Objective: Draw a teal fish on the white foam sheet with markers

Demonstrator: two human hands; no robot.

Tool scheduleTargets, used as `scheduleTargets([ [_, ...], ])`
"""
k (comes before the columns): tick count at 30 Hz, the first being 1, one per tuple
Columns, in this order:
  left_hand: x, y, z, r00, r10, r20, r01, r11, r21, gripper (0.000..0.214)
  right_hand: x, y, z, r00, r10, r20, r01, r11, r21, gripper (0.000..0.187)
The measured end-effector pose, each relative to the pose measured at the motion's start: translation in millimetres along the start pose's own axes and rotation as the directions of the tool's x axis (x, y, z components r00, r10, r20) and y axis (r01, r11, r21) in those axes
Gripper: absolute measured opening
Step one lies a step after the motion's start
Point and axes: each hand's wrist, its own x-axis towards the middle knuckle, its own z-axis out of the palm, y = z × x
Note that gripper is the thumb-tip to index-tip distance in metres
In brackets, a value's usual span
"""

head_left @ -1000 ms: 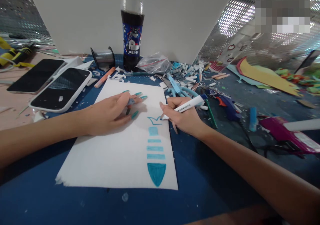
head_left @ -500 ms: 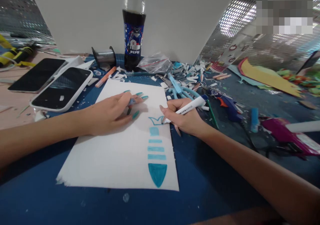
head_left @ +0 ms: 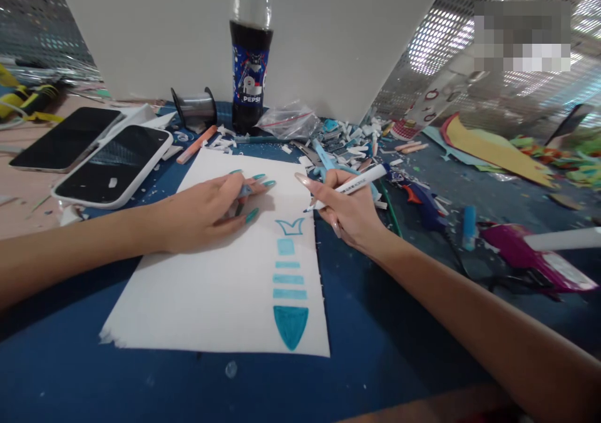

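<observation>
A white sheet of paper (head_left: 188, 298) lies on the dark blue tabletop, bearing a blue fish-skeleton drawing: a filled pointed head (head_left: 291, 326), several bars and an outlined tail (head_left: 290, 226). My left hand (head_left: 211, 213) rests on the paper, fingers partly stretched, with a small blue-grey piece like a marker cap (head_left: 245, 190) tucked between them. My right hand (head_left: 347, 210) grips a white acrylic marker (head_left: 361, 180) between thumb and fingers. Its blue tip is just above and right of the tail, by the paper's right edge; whether it touches is unclear.
Two phones (head_left: 115, 166) lie at left. Behind the paper stand a spool (head_left: 193, 109) and a Pepsi bottle (head_left: 251, 76), beside a plastic bag (head_left: 288, 121). White scraps and light blue scissors (head_left: 323, 155) lie behind my right hand. A magenta tool (head_left: 526, 254) sits at right.
My right hand has lifted the marker tip off the tail's right edge and moved it slightly up and away. My left hand stays on the paper. The whole view has shifted slightly.
</observation>
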Motion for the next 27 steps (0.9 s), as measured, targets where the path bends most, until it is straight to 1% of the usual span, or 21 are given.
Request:
scheduleTargets([
  [3, -1.9, -2.7, 2.4, 0.999, -0.007, -0.032, 0.007, 1.0, 0.0, 0.015, -0.3, -1.1, 3.0, 1.0, 0.007, 0.027, -0.007, 1.0, 0.018, 0.054],
  [7, -3.6, -6.4, 4.6, 0.999, 0.007, -0.04, -0.007, 1.0, 0.005, 0.014, -2.5, -4.0, 4.8, 0.987, 0.056, 0.151, -0.063, 0.997, 0.037, 0.053],
  [12, -3.1, -4.5, 1.3, 1.0, 0.002, -0.003, -0.002, 1.0, 0.011, 0.019, -2.4, -2.6, 4.1, 0.967, 0.101, 0.233, -0.103, 0.995, -0.002, 0.053],
  [15, -2.3, -1.8, -2.0, 0.999, -0.001, 0.032, 0.0, 1.0, 0.023, 0.023, -0.3, -0.6, 4.0, 0.952, 0.104, 0.288, -0.106, 0.994, -0.009, 0.053],
  [22, -1.8, -2.6, -2.6, 0.999, 0.0, 0.04, -0.002, 1.0, 0.029, 0.019, 0.9, -5.6, 4.8, 0.937, 0.094, 0.336, -0.063, 0.993, -0.103, 0.051],
  [24, -1.8, -2.7, -1.9, 0.999, -0.001, 0.038, 0.0, 1.0, 0.03, 0.018, 0.5, -5.5, 4.4, 0.934, 0.096, 0.345, -0.062, 0.992, -0.107, 0.053],
  [27, -1.5, -1.2, -1.4, 0.999, -0.015, 0.032, 0.014, 0.999, 0.032, 0.016, 0.2, -4.2, 4.0, 0.943, 0.066, 0.327, -0.036, 0.995, -0.097, 0.054],
])
